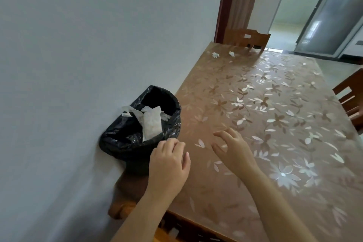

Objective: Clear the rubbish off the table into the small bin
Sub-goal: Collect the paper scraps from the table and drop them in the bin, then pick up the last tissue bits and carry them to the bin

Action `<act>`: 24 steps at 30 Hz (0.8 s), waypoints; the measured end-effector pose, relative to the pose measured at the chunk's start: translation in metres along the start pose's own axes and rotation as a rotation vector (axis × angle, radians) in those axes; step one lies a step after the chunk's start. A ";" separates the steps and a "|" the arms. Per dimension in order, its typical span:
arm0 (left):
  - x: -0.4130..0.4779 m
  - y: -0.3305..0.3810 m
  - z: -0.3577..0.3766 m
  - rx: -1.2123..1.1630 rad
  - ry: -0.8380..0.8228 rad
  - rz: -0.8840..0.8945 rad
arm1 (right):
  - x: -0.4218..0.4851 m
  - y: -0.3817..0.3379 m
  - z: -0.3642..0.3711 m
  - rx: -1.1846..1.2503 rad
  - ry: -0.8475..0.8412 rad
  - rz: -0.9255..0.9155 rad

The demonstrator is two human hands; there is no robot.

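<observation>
A small bin with a black liner (pixel 125 137) sits on the table's left side against the wall, holding white crumpled tissues (pixel 150 122). My left hand (pixel 169 165) hovers by the bin's near rim, fingers loosely curled, holding nothing. My right hand (pixel 233 148) hovers over the table (pixel 275 143) just right of the bin, fingers spread and empty. Two crumpled white tissue pieces lie at the table's far end: one (pixel 215 55) and another (pixel 232 53) to its right.
The table has a brown floral cover. A wooden chair (pixel 246 37) stands at the far end, another chair (pixel 351 100) on the right side. The white wall (pixel 78 55) runs along the left. A doorway and a grey fridge (pixel 332 10) are beyond.
</observation>
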State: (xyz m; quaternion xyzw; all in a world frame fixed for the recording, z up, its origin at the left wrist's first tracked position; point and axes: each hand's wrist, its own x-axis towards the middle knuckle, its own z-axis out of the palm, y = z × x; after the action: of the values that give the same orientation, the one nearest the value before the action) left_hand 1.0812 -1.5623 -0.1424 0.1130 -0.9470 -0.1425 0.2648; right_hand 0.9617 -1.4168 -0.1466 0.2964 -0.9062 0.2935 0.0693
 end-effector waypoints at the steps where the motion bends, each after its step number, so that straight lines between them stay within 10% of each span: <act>1: -0.003 0.006 0.005 -0.011 -0.037 0.021 | -0.010 0.007 -0.002 -0.023 0.009 0.024; 24: -0.085 0.269 0.094 -0.396 -0.448 0.657 | -0.335 0.149 -0.152 -0.349 0.455 0.788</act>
State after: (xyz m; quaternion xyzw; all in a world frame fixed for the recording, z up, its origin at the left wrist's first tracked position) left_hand 1.0645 -1.2671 -0.1701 -0.2806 -0.9211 -0.2502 0.1010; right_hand 1.1412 -1.0662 -0.1961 -0.1571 -0.9470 0.1985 0.1978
